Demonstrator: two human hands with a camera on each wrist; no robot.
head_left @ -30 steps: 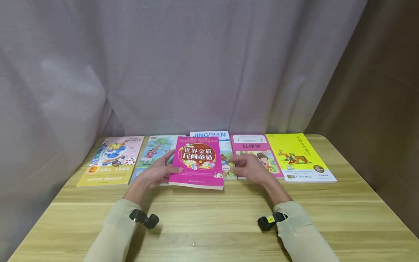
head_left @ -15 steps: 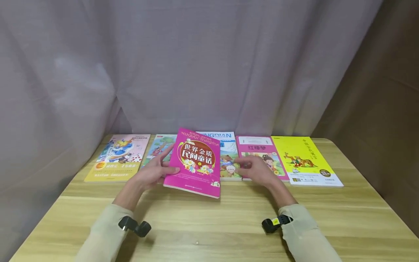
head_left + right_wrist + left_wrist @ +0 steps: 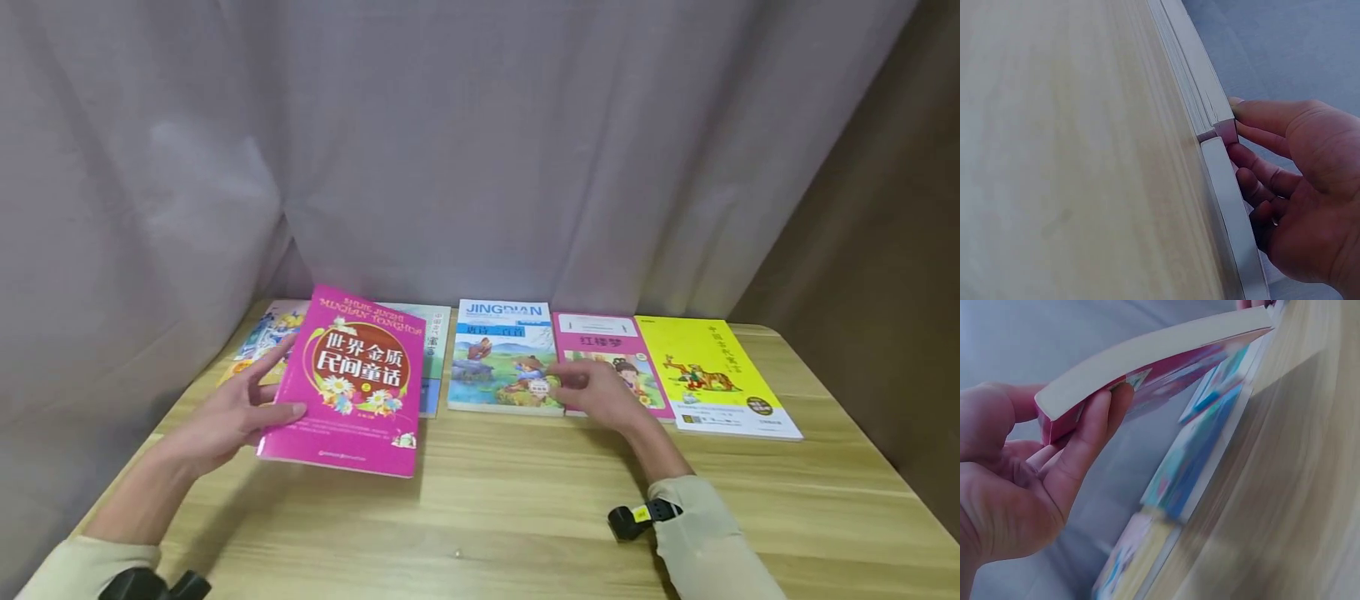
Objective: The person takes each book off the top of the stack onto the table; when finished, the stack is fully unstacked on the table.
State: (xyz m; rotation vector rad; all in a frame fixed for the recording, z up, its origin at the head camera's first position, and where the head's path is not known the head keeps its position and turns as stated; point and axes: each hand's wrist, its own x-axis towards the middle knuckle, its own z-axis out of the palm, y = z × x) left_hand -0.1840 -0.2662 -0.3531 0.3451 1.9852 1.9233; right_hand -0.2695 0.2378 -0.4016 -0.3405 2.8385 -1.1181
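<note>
My left hand (image 3: 225, 412) grips the left edge of a magenta paperback storybook (image 3: 348, 417), thumb on the cover and fingers underneath. The book is raised and tilted above the table. In the left wrist view its pale page edge (image 3: 1154, 353) bows slightly. My right hand (image 3: 600, 396) is at the lower right side of a blue-and-white picture-cover book (image 3: 498, 367) lettered JINGDIAN. The right wrist view shows the thumb on the book's corner and curled fingers by its spine (image 3: 1227, 131). That hand partly covers a pink book (image 3: 596, 329) lying alongside.
A yellow-and-white book (image 3: 697, 367) lies at the right end of the row. Behind the raised book, a pale green-blue book (image 3: 435, 333) and a pink-and-yellow book (image 3: 270, 325) are partly hidden. The wooden table (image 3: 510, 508) meets a grey curtain (image 3: 465, 150) at the back.
My left hand has carried the magenta book leftward and up, uncovering the JINGDIAN book and now covering books on the left. The right hand has stayed beside the JINGDIAN book.
</note>
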